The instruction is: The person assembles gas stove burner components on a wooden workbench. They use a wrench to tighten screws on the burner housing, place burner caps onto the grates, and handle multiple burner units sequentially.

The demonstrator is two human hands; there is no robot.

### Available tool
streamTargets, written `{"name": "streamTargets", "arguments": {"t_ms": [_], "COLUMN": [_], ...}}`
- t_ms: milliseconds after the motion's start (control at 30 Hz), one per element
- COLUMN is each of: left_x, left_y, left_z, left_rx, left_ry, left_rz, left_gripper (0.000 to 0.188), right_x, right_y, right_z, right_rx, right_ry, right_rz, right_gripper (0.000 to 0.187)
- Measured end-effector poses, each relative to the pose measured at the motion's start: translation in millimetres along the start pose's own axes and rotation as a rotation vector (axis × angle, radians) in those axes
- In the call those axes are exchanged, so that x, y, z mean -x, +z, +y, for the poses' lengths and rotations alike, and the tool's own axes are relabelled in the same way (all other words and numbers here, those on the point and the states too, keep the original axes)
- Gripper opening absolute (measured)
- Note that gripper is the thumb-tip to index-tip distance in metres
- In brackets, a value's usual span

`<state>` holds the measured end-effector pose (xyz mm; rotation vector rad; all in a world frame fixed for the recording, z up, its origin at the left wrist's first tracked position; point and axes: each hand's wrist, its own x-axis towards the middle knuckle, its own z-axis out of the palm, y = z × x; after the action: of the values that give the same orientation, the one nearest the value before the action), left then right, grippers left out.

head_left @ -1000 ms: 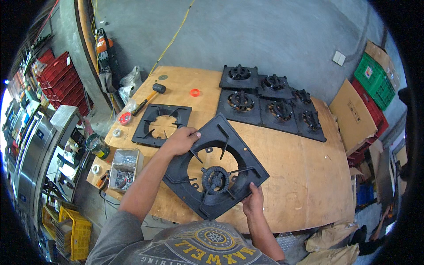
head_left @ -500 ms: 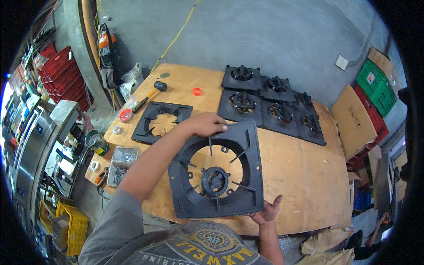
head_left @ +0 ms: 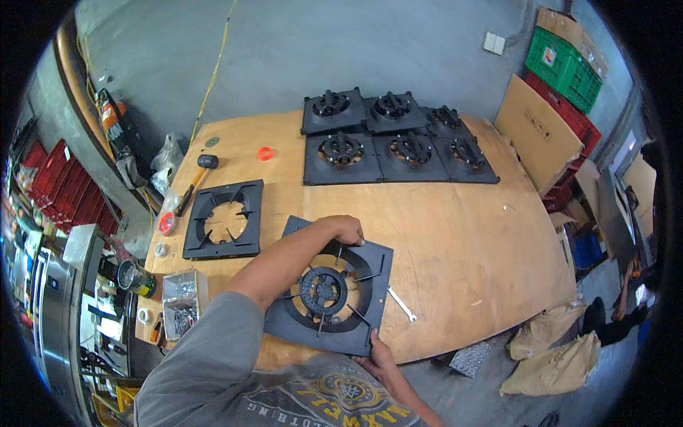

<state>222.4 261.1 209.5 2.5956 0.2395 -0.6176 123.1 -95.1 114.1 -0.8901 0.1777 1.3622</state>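
Note:
Near the front edge of the table, both hands grip a square black stove grate [head_left: 284,317] with a large round opening and prongs pointing inward. My left hand [head_left: 347,231] reaches across and closes over its far edge. At the near right corner, my right hand [head_left: 378,357] holds the rim, some fingers hidden beneath. A round black burner [head_left: 324,290] shows within the opening; whether it is joined to the grate I cannot tell. Just right of the grate, a silver wrench [head_left: 403,304] lies on the wooden table [head_left: 462,263].
A second grate [head_left: 196,224] lies at the left, near a mallet [head_left: 197,178], an orange ring [head_left: 265,154] and a bin of small hardware [head_left: 181,295]. Several burner-fitted grates [head_left: 341,171] sit at the back by the wall. Cardboard [head_left: 537,135] and crates [head_left: 565,67] stand right.
The grate has been lowered toward the table and tilted flatter, and the burner now sits nearer the middle of its opening. The wrench has come into sight. My view has shifted right.

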Motion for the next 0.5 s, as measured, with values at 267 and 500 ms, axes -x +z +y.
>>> {"name": "streamTargets", "arguments": {"t_ms": [267, 500], "left_x": [-10, 51], "left_y": [25, 18], "left_z": [-24, -13], "left_rx": [-0.011, -0.026], "left_ry": [0.003, -0.163], "left_rz": [0.028, 0.464], "left_gripper": [0.041, 0.055], "right_x": [-20, -4], "right_y": [-20, -1], "right_z": [15, -15], "right_rx": [0.075, 0.399], "right_ry": [0.177, 0.208], "right_rz": [-0.024, 0.217], "right_gripper": [0.063, 0.072]}}
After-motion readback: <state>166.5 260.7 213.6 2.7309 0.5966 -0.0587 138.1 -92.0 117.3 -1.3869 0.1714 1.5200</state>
